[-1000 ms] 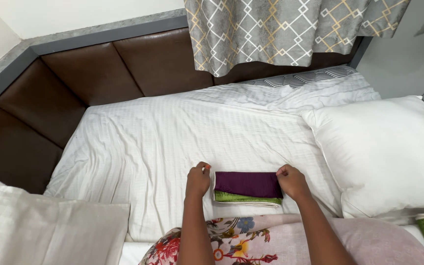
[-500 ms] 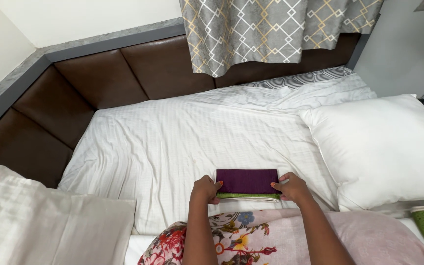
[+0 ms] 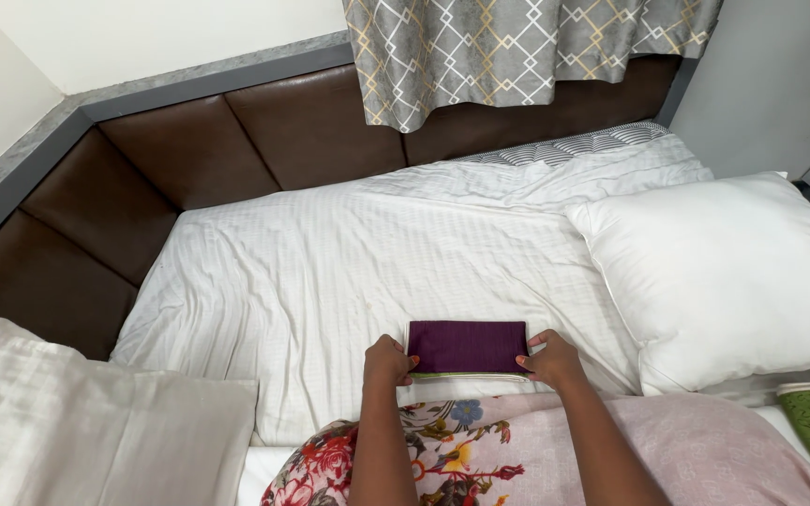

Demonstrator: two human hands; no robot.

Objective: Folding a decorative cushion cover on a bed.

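The left hand (image 3: 388, 361) and right hand (image 3: 549, 359) each grip one end of a folded purple cloth (image 3: 467, 346). It lies on the white bed sheet (image 3: 330, 272), just beside a white pillow (image 3: 724, 272).

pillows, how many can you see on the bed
2. A plump white pillow lies at the right side of the bed, beside the right hand. A flatter cream pillow lies at the lower left corner, partly cut off by the frame. Others may be out of view.
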